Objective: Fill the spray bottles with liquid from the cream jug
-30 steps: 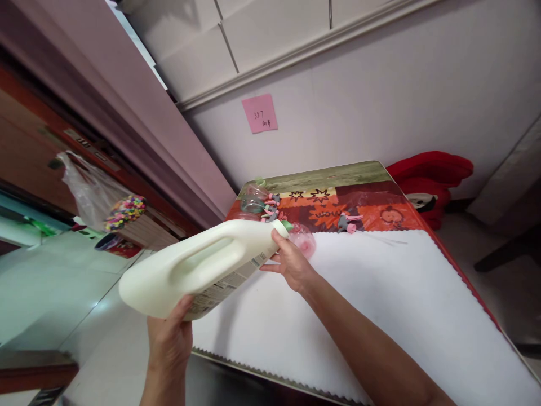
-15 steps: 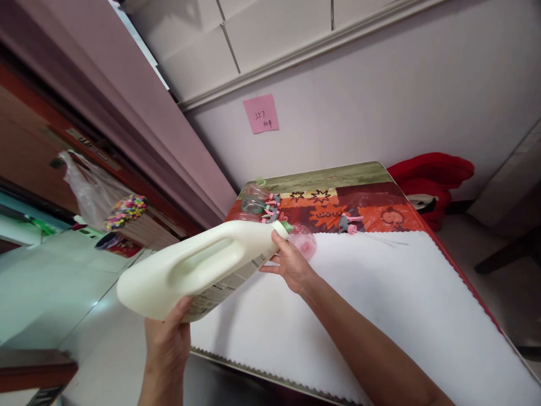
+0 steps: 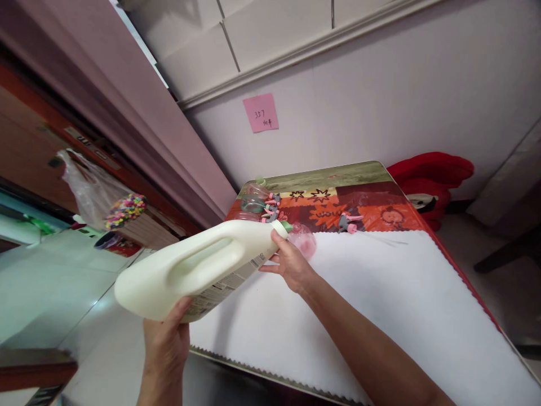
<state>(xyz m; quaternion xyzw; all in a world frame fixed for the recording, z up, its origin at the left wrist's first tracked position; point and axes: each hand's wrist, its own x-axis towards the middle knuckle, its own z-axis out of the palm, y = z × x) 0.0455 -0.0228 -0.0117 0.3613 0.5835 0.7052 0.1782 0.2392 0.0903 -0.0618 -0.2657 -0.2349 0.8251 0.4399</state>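
A large cream-coloured jug (image 3: 169, 265) with a built-in handle and a printed label lies tilted almost on its side in the air. My left hand (image 3: 167, 338) grips its underside near the base. Round the neck, just behind the green spout (image 3: 287, 226), closes my right hand (image 3: 291, 262). The spout points at a pink transparent bottle (image 3: 305, 241) standing on the table; its mouth is partly hidden by the jug. Whether liquid flows between them I cannot see. A pink and grey spray head (image 3: 349, 223) with a thin tube lies right of the bottle.
Several clear bottles and spray heads (image 3: 273, 213) lie at the table's back left. A white scalloped mat (image 3: 380, 304) covers the front. A red plush toy (image 3: 431, 186) sits behind the right corner. A plastic bag (image 3: 91, 197) hangs at the left.
The jug's base end has shifted very slightly left. Both hands keep their hold, and the bottle stays in place.
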